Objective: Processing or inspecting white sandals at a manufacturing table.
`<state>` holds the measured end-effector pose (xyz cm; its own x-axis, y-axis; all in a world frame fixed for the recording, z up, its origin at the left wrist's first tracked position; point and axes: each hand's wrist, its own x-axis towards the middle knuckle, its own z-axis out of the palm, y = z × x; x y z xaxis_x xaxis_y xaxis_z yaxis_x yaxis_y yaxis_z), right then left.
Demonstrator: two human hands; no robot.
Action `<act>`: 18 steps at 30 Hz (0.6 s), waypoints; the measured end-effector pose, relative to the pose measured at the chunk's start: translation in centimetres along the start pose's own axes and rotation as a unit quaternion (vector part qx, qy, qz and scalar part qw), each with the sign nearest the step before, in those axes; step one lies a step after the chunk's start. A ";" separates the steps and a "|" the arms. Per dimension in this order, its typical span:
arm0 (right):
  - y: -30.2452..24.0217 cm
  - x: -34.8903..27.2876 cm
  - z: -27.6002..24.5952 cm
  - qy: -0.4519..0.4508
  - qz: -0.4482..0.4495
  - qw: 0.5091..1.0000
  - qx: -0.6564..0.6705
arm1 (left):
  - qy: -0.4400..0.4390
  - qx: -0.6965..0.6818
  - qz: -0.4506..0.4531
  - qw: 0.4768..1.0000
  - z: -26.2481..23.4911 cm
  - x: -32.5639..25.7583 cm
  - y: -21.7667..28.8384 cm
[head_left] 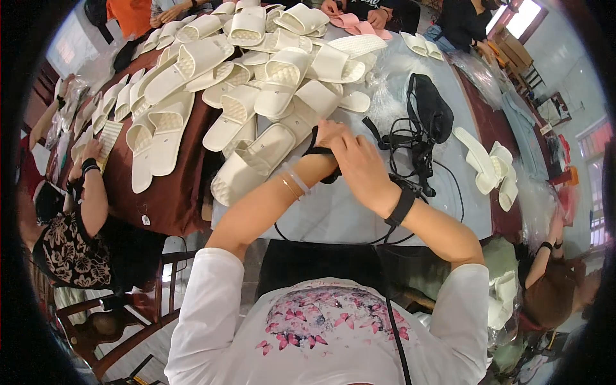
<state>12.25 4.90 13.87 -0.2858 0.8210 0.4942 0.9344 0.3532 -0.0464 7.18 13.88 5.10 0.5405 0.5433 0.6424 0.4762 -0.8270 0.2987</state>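
Over the near edge of the table my two hands meet. A black wrist strap [312, 142] circles my left wrist, and above it shows part of my left hand [328, 131], its fingers mostly hidden behind the other hand. My right hand [366, 165] lies across that wrist, fingers closed on the strap. My right wrist wears another black band [402, 206] with a cord running down from it. Just left of my hands, a cream slipper [247, 168] lies at the front of a big heap of cream slippers [282, 77].
To the right lie a black pouch [431, 109] with tangled black cords [410, 154], clear plastic bags [388, 80] and several cream slippers [489, 165]. Pink slippers [359, 25] are at the far side. People work around the table; a wooden chair [128, 308] stands at left.
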 end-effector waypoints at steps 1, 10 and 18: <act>0.3 -0.4 0.2 -0.018 0.005 0.999 -0.041 | -0.004 -0.021 -0.017 1.000 -0.1 -0.3 -0.4; -0.2 -1.3 0.3 -0.004 0.106 0.929 0.355 | -0.202 -0.567 -0.405 0.688 -0.1 2.2 -1.8; 2.2 -0.5 0.9 0.102 0.080 0.966 0.222 | -0.123 -0.763 -0.398 0.495 -1.8 1.8 -1.1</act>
<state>14.23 5.61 12.73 -0.0552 0.7908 0.6096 0.7674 0.4242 -0.4808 6.34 15.48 7.21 0.7599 0.6311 -0.1555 -0.3705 0.6172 0.6942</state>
